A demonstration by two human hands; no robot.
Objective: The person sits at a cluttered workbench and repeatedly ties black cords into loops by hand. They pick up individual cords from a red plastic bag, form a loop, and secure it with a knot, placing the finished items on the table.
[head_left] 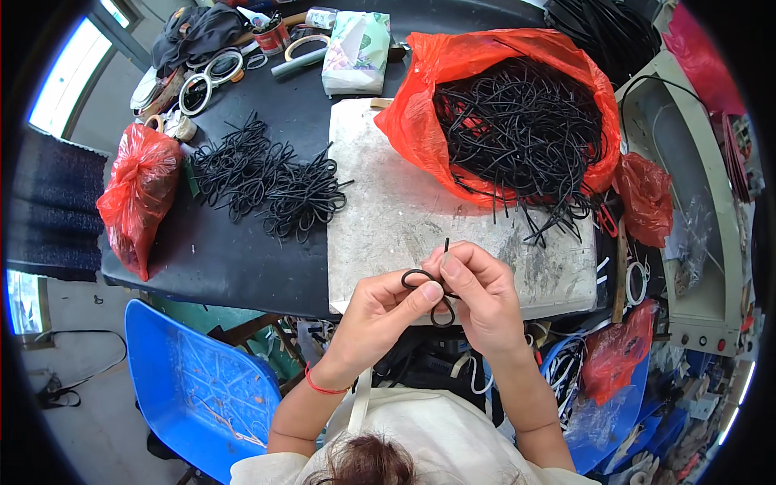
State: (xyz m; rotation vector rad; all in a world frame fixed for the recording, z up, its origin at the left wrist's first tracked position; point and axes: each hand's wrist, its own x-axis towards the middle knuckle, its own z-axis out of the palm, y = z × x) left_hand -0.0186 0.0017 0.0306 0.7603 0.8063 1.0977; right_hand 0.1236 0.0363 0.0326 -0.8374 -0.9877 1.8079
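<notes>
Black cord hung looped at the tabletop's near edge, the left hand pinching it in a closed grip, the right hand likewise. Cord bundles lay beside the board's left edge; a red bag of loose cords covered its far right corner.

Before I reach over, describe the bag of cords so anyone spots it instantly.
Find the pale board on the dark table. A big red plastic bag covers its far right part. Unlike the closed red bag leftward, it gapes, showing black cords.
</notes>
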